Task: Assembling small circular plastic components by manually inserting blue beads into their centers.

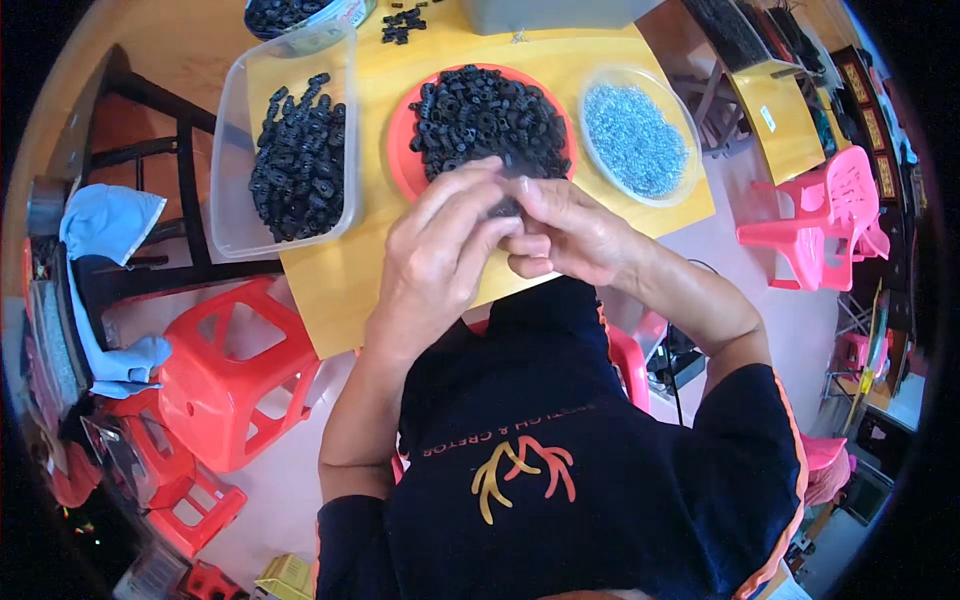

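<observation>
Both my hands meet over the near edge of a red plate [398, 170] heaped with small black plastic parts [485, 112]. Fingers curled, my left hand [440, 240] grips a small black part [507, 207] from the left. Thumb and fingers of my right hand [577, 232] close on the same piece from the right. Its exact shape is blurred and mostly covered by my fingers. To the left, a clear plastic tub [228, 190] holds more black pieces, which look assembled. On the right stands a round clear tub [683, 190] of small shiny, silvery-blue pieces [635, 138].
Everything sits on a yellow table [335, 300]. Behind are a container of black parts [285, 14], a few loose black pieces [403, 22] and a grey bin [550, 14]. A red stool [215, 400] stands at left, a pink chair [810, 225] at right.
</observation>
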Tool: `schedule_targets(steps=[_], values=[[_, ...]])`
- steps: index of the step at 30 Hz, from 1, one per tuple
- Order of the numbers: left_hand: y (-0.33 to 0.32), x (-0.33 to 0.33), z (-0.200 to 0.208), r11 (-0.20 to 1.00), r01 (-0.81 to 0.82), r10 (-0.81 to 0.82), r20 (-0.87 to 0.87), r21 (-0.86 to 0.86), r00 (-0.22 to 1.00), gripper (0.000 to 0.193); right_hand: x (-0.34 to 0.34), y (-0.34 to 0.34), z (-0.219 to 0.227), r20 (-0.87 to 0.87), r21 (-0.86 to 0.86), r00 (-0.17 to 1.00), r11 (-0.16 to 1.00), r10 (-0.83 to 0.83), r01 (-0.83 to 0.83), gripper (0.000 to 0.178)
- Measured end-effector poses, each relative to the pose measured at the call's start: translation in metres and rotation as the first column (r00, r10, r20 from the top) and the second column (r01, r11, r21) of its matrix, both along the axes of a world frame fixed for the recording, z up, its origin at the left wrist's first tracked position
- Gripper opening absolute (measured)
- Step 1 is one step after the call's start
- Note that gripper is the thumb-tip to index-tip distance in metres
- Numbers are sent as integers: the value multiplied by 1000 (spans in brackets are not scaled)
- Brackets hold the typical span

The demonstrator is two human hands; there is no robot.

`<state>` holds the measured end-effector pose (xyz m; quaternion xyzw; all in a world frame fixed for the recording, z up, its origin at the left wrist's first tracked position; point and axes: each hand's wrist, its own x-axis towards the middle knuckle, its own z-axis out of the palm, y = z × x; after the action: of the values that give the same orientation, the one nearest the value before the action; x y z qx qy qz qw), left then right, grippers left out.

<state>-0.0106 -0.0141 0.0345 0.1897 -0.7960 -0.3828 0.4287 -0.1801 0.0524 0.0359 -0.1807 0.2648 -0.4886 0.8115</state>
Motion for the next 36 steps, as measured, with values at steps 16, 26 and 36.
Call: schedule_targets(steps=[16, 26, 36], values=[[-6, 3, 6, 999, 25, -25, 0, -32, 1000, 18, 2, -1, 9, -17, 42, 999, 998, 36, -35, 30], [-1, 4, 12, 998, 69, -68, 64, -13, 996, 18, 4, 6, -2, -12, 17, 997, 997, 77, -76, 40], [-2, -2, 11, 994, 106, -105, 40, -20, 994, 18, 6, 7, 2, 60, -5, 998, 1000, -22, 22, 29]])
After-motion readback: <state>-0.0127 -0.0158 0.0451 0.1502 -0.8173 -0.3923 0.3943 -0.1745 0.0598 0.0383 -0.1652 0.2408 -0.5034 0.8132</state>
